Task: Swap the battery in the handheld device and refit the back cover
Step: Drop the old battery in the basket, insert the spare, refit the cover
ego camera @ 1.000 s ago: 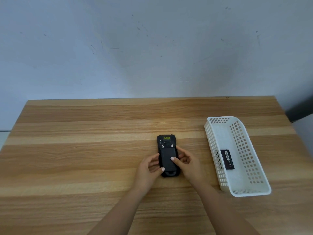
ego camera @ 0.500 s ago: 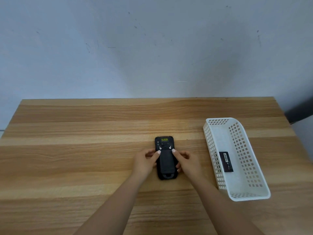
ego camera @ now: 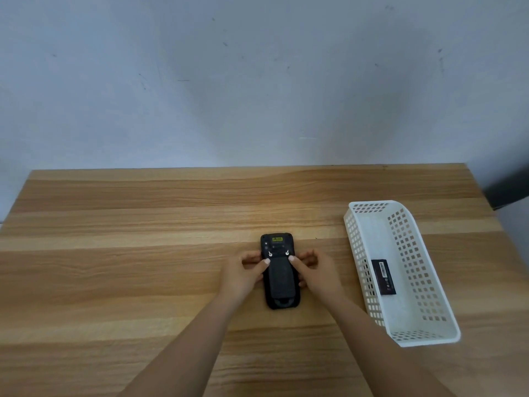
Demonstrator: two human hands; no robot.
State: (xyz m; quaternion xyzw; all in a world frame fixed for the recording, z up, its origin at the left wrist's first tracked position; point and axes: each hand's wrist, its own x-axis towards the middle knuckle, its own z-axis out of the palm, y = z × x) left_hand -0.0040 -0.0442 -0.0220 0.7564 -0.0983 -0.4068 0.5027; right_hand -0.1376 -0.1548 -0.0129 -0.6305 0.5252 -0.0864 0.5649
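A black handheld device (ego camera: 280, 272) lies back-up on the wooden table (ego camera: 143, 253), its back cover (ego camera: 281, 279) in place on it. Two small silver latches show near the cover's top edge. My left hand (ego camera: 245, 273) holds the device's left side, thumb tip on the cover's upper left corner. My right hand (ego camera: 314, 273) holds the right side, thumb tip on the cover's upper right corner. A black battery (ego camera: 384, 277) lies flat in the white basket (ego camera: 355, 242) to the right.
The white perforated basket stands on the table's right part, long side running away from me. A pale wall rises behind the table's far edge. A dark object (ego camera: 508, 193) sits beyond the table's right corner.
Both hands slid up along the device from its lower half. The thumbs now rest by the two latches at the cover's top. The device stayed in place.
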